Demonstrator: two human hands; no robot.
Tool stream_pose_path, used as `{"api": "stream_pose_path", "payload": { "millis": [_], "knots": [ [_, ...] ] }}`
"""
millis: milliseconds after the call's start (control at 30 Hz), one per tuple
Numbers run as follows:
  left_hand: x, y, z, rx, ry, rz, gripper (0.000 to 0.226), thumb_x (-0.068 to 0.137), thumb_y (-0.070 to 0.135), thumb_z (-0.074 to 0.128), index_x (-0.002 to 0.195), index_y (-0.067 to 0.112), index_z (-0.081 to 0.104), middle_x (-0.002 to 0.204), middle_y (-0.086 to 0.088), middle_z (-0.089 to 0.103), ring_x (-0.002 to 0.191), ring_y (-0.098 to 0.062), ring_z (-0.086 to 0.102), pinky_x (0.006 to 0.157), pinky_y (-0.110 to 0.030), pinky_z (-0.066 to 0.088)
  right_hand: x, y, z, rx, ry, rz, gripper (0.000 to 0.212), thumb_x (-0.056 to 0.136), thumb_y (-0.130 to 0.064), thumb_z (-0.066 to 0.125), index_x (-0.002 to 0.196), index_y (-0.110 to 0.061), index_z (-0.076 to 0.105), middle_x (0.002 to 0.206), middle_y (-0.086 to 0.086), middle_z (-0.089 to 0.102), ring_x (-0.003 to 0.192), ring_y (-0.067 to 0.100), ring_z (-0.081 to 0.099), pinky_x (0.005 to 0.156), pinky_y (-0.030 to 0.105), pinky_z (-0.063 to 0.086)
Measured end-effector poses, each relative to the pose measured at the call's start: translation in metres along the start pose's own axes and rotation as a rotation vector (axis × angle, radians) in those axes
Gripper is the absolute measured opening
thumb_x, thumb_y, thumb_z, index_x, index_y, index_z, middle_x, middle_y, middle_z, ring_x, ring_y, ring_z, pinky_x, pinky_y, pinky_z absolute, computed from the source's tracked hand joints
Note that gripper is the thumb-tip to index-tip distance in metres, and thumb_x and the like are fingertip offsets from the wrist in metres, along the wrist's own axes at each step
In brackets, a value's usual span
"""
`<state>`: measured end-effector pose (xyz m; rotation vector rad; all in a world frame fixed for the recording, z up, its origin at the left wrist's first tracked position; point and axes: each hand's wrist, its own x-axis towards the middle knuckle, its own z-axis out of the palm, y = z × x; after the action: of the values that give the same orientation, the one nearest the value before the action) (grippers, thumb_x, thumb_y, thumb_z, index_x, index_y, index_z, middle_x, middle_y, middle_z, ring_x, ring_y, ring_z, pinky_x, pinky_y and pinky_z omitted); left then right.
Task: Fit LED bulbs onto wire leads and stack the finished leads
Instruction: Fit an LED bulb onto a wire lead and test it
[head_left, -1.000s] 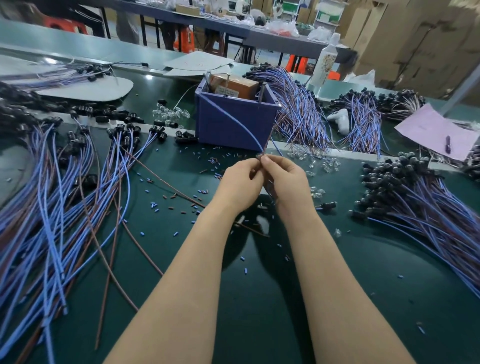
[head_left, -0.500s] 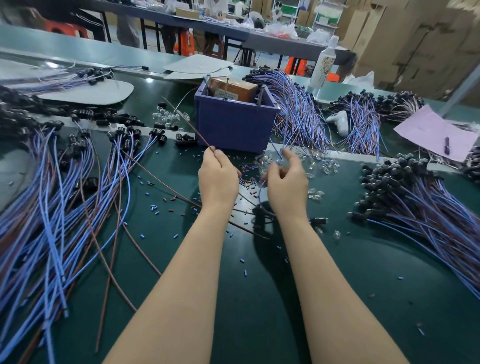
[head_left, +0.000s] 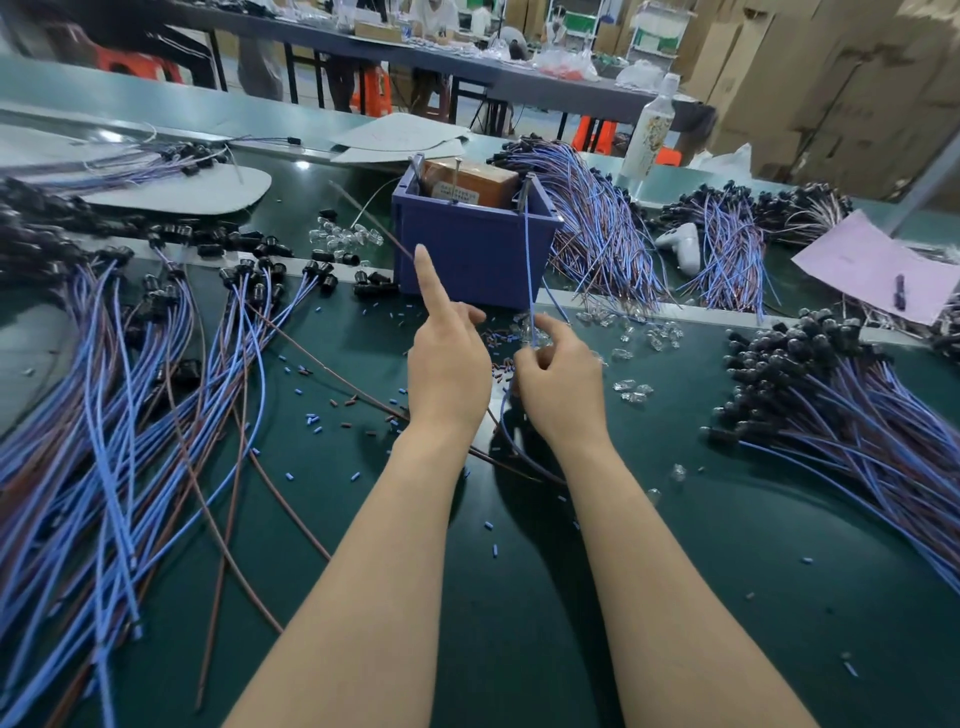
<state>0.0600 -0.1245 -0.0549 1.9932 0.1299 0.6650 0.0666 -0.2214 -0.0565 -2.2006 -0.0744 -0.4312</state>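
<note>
I've got the right hand (head_left: 561, 384) grip pinching a blue wire (head_left: 528, 260); left hand (head_left: 447, 364) just beside it, index up, can't tell its grip.

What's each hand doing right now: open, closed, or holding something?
Left hand: holds the brown wire, index finger straight; the grip itself is hidden.
Right hand: pinches the blue wire.

Small white label (head_left: 457, 193) on brown box (head_left: 485, 179), print unreadable, bottle (head_left: 650, 132) label blurred
</note>
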Motion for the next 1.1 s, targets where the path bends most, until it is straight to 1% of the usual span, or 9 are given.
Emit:
{"api": "stream_pose_path", "payload": {
  "millis": [100,200,300,400,533,667,800,967,1100],
  "knots": [
    [-0.0007,-0.0007,0.0033,-0.006,-0.039,0.006,0.07,0.099,0.01,0.033,0.15,0.019,-0.014,0.09,0.011,0.059,0.076,-0.019,0.053,0.07,-0.03,0.038,0.0003,0.0016,0.0005,-0.002,0.003,-0.004,0.042,0.087,-0.011,0.049,0.129,-0.016,0.054,0.058,-0.011,0.049,0.074,0.019,0.053,0.08,0.032,0.043],
    [0.0017,-0.0042,0.0042,0.015,-0.097,-0.01,0.06,0.1,0.012,0.032,0.152,0.015,0.001,0.09,0.011,0.06,0.082,-0.02,0.054,0.074,-0.032,0.04,0.0004,0.0029,0.0005,-0.01,0.01,-0.014,0.043,0.087,-0.011,0.049,0.129,-0.016,0.054,0.057,-0.012,0.048,0.072,0.018,0.051,0.077,0.03,0.041],
    [0.0041,-0.0051,0.0034,0.039,-0.128,-0.014,0.054,0.099,0.011,0.032,0.151,0.014,0.015,0.088,0.009,0.061,0.077,-0.017,0.053,0.07,-0.029,0.039,0.0003,0.0033,0.0,-0.03,0.014,-0.023,0.044,0.087,-0.012,0.049,0.13,-0.016,0.054,0.057,-0.013,0.046,0.071,0.016,0.049,0.075,0.028,0.039],
    [0.0052,-0.0045,0.0029,0.009,-0.165,-0.06,0.048,0.101,0.013,0.029,0.149,0.013,0.022,0.082,0.007,0.062,0.069,-0.018,0.052,0.069,-0.034,0.047,0.0002,0.0026,-0.0006,-0.038,0.015,-0.025,0.043,0.087,-0.012,0.049,0.129,-0.017,0.055,0.058,-0.014,0.046,0.071,0.015,0.049,0.074,0.027,0.039],
    [0.0064,-0.0042,0.0025,-0.041,-0.208,-0.119,0.046,0.102,0.015,0.027,0.148,0.013,0.024,0.076,0.008,0.063,0.069,-0.019,0.055,0.072,-0.033,0.048,-0.0005,0.0011,-0.001,-0.049,0.018,-0.034,0.042,0.087,-0.012,0.048,0.128,-0.018,0.056,0.057,-0.014,0.044,0.07,0.016,0.048,0.075,0.028,0.041],
    [0.0074,-0.0048,0.0016,-0.069,-0.207,-0.147,0.047,0.102,0.015,0.027,0.149,0.012,0.022,0.073,0.012,0.061,0.072,-0.011,0.052,0.077,-0.029,0.044,-0.001,-0.0013,-0.0013,-0.053,0.011,-0.033,0.041,0.086,-0.012,0.049,0.126,-0.018,0.057,0.061,-0.009,0.047,0.072,0.019,0.05,0.081,0.034,0.046],
    [0.0062,-0.0043,0.0032,-0.073,-0.175,-0.135,0.045,0.102,0.014,0.028,0.147,0.012,0.026,0.071,0.016,0.059,0.067,-0.008,0.051,0.072,-0.027,0.04,-0.0015,-0.0023,-0.0019,-0.06,0.011,-0.026,0.042,0.086,-0.011,0.049,0.127,-0.018,0.057,0.067,-0.004,0.051,0.074,0.019,0.05,0.081,0.035,0.046],
    [0.0036,-0.0034,0.0043,-0.094,-0.15,-0.116,0.041,0.101,0.012,0.03,0.142,0.011,0.03,0.069,0.015,0.059,0.068,-0.018,0.051,0.071,-0.031,0.043,-0.0024,-0.0033,-0.0029,-0.07,-0.008,-0.018,0.042,0.087,-0.012,0.049,0.128,-0.018,0.055,0.074,-0.001,0.054,0.077,0.02,0.05,0.084,0.038,0.048],
    [0.0045,-0.0049,0.0042,-0.106,-0.152,-0.127,0.04,0.101,0.013,0.029,0.141,0.011,0.03,0.07,0.014,0.061,0.067,-0.017,0.051,0.071,-0.031,0.044,-0.0031,-0.0046,-0.0032,-0.073,-0.01,-0.019,0.041,0.087,-0.012,0.049,0.127,-0.018,0.056,0.074,-0.001,0.054,0.078,0.021,0.052,0.084,0.037,0.047]
  ]
}}
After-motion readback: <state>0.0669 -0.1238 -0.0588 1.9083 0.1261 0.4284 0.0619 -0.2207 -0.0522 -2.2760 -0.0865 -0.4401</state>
